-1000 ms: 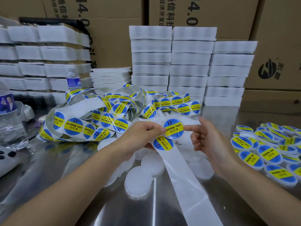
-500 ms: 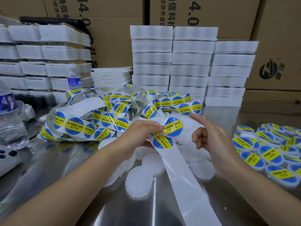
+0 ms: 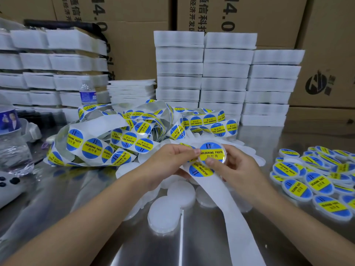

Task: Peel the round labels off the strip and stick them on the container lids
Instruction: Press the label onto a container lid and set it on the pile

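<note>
Left hand [image 3: 171,162] and right hand [image 3: 238,169] fingers pinch a round translucent lid [image 3: 217,159] above tabletop [image 3: 76,198] centre, glossy blue-yellow label [image 3: 210,149] on it. White waxy strip [image 3: 228,212] trails below. Frosted bare lids [image 3: 165,214] underneath; labelled lids [image 3: 318,181] piled at right edge.

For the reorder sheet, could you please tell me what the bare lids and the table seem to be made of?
Bare lids: likely frosted white plastic, judging by the ribbed, translucent rims. Table: seemingly brushed steel; it reflects the labels blurrily.

Strip pile [image 3: 119,139] L, labelled lids [image 3: 317,181] R, bare lids [image 3: 165,214] ctr, stacks [image 3: 224,73] behind
</note>
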Demonstrator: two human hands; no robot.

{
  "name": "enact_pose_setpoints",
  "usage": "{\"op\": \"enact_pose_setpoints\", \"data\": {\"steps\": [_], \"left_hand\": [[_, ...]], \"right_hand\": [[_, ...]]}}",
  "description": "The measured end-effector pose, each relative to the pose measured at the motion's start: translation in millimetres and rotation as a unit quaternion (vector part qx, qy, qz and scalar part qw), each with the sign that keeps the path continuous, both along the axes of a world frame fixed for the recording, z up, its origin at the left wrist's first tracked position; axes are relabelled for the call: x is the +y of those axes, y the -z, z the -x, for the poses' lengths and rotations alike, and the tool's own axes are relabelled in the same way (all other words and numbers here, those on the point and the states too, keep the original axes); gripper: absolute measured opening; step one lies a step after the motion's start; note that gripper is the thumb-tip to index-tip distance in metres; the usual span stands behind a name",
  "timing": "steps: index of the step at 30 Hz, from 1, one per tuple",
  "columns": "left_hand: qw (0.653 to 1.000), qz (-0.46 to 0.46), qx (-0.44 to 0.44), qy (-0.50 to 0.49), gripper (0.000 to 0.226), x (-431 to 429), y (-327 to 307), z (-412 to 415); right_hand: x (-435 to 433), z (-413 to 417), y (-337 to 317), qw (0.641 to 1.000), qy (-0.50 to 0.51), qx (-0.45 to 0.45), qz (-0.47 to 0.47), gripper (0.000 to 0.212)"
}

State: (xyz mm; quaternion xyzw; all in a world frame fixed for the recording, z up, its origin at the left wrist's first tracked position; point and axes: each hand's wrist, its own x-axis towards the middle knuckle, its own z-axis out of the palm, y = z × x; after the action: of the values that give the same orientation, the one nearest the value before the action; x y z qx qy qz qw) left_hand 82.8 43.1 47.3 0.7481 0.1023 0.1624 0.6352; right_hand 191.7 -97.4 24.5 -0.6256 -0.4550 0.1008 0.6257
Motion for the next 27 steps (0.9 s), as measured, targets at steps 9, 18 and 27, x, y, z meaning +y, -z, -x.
{"op": "enact_pose_setpoints", "data": {"steps": [9, 18, 27], "left_hand": [[0.999, -0.039, 0.012, 0.031, 0.022, -4.7, 0.8, 2.1], [0.998, -0.031, 0.031, 0.046, 0.027, -7.1, 2.2, 2.5], [0.997, -0.03, 0.038, 0.059, 0.028, -8.9, 4.2, 0.9]], "right_hand": [[-0.8, -4.2, 6.1, 0.997, 0.022, -0.07, 0.012, 0.044], [-1.4, -6.6, 2.7, 0.988, 0.103, -0.101, 0.053, 0.039], [-3.7, -9.5, 1.0, 0.984, 0.127, -0.095, 0.083, 0.048]]}}
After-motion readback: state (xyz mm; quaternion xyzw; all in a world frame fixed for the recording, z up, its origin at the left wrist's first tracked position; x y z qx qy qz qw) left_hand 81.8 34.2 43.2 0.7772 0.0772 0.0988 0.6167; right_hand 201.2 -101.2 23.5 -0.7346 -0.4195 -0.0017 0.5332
